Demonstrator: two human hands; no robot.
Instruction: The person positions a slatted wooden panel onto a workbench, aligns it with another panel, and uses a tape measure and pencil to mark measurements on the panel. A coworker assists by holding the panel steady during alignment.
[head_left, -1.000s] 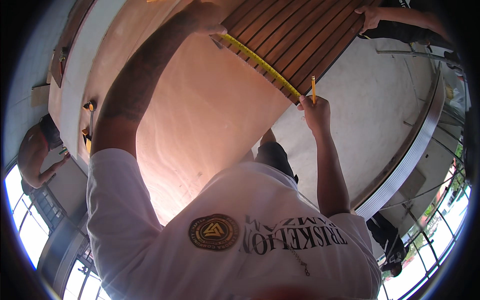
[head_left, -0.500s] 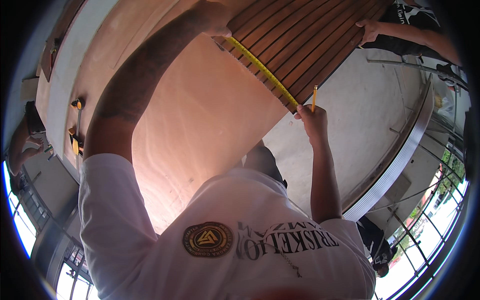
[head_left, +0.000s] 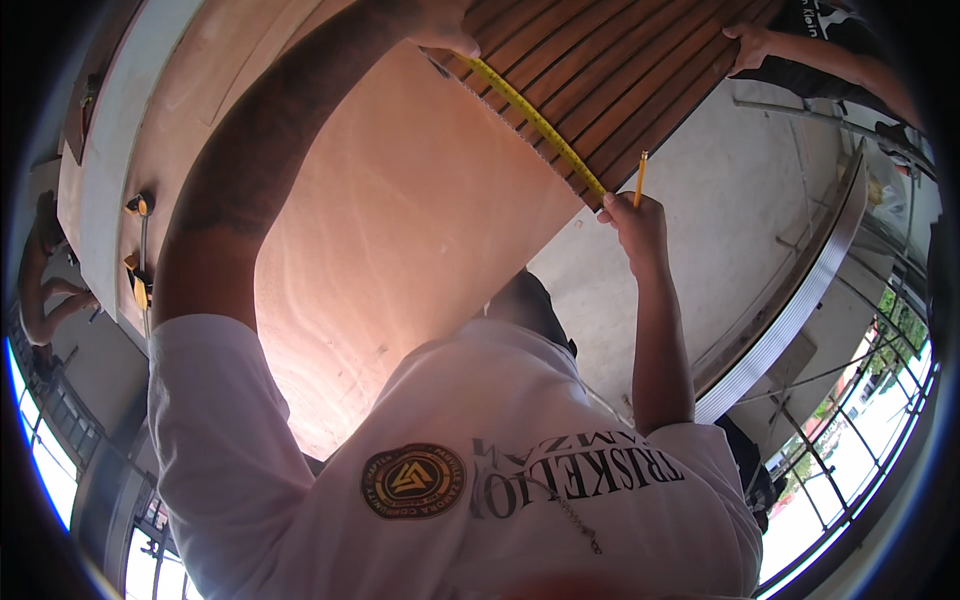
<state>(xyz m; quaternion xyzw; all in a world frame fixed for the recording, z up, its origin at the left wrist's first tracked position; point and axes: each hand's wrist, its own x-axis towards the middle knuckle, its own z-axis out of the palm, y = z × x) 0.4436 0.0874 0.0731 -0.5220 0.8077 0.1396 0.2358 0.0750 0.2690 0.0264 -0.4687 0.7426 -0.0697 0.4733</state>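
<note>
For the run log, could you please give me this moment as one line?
left hand: holds yellow tape measure on slatted wood panel | right hand: holds pencil at tape's other end | co-worker's hand: on panel

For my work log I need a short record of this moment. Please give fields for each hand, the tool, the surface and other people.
left hand: at the picture's top edge, on one end of the yellow tape measure; grip partly cut off
right hand: fingers hold a yellow pencil upright, at the tape's other end
tape: stretched along the edge of the dark slatted panel, beside the smooth tan board
other person: a hand rests on the slatted panel
</note>
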